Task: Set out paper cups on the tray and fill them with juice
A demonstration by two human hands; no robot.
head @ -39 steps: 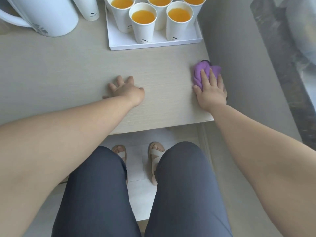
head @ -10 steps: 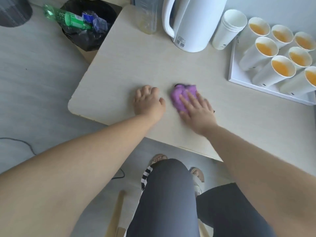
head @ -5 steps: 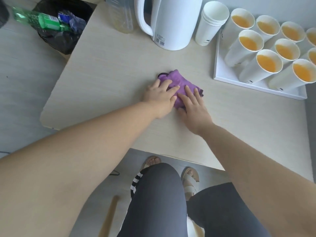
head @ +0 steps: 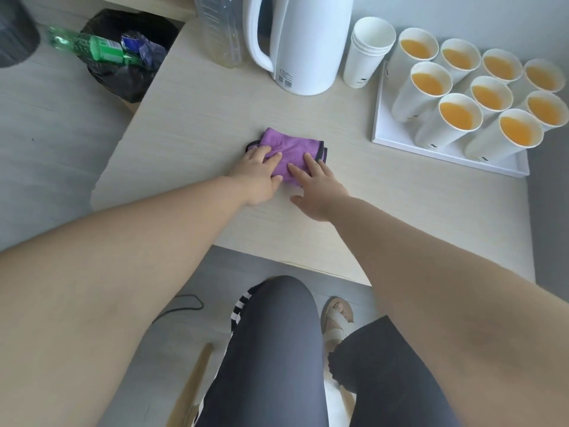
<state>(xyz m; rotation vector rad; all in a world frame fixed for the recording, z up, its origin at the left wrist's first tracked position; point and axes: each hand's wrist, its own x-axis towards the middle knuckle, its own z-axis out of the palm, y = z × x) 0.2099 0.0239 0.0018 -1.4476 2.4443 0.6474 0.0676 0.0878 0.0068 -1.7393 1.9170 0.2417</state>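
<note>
Surface: pale wood-grain table (head: 191, 124) against a grey wall, grey floor below. Landmark for all positions: white kettle (head: 304, 41) at the far edge.

- Right of the kettle: stack of empty cups (head: 368, 53), just beside it. Further right, white tray (head: 446, 155) carrying nine paper cups (head: 491, 97), each showing orange juice nearly up to the rim. All upright and packed close together.
- Left of the kettle: clear bottle (head: 218, 29), just beside it, close to empty. Further left and off the table, a black bin bag (head: 123, 81) with a green bottle on top.
- Nearer than the kettle, well apart from it: purple cloth (head: 292, 147), flat on the table.

Hands: right hand (head: 320, 189) is released, with straight fingers lying on the cloth's near right part and the thumb spread on the table. Left hand (head: 257, 177) has bent fingers on the cloth's near left corner and the thumb at its near edge. I cannot tell whether it pinches the fabric or only presses it.

Change: a second ago the cloth was a bunched wad under the right hand alone, with the left hand beside it on bare table. Half a second ago both hands were on it. Now it lies as a flatter, squared pad with a dark hem showing on its right.

Reading: wiping looks finished and the cloth is being folded. Cups are set out and filled, so the task proper appears done and this is tidy-up. No spill visible near the tray
</note>
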